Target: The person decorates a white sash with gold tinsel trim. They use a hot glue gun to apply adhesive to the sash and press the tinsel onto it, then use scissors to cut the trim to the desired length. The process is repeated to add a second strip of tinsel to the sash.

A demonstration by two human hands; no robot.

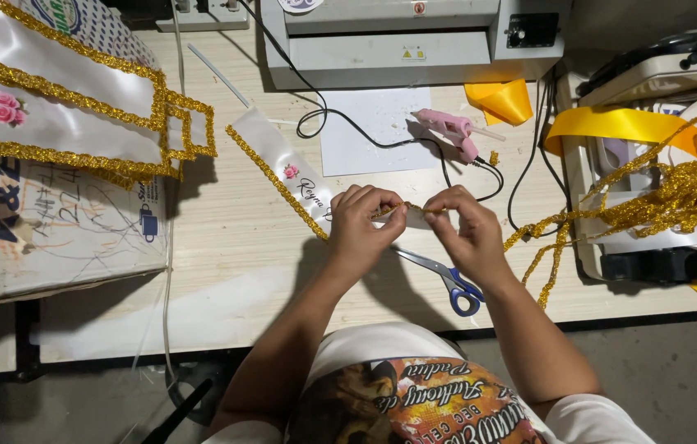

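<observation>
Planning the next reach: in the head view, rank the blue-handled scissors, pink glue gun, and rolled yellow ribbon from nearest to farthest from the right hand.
From the right hand:
1. Blue-handled scissors, just below it on the table, toward the person.
2. Pink glue gun, beyond the hand, near the grey machine.
3. Rolled yellow ribbon, farther back and slightly right, by the machine's front edge.

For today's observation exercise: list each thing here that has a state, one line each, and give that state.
White sash: flat on table, end pinched by both hands.
Gold trim: pressed along sash edge.
Left hand: pinching.
Right hand: pinching.
Scissors: lying, blades closed.
Glue gun: lying, corded.
</observation>
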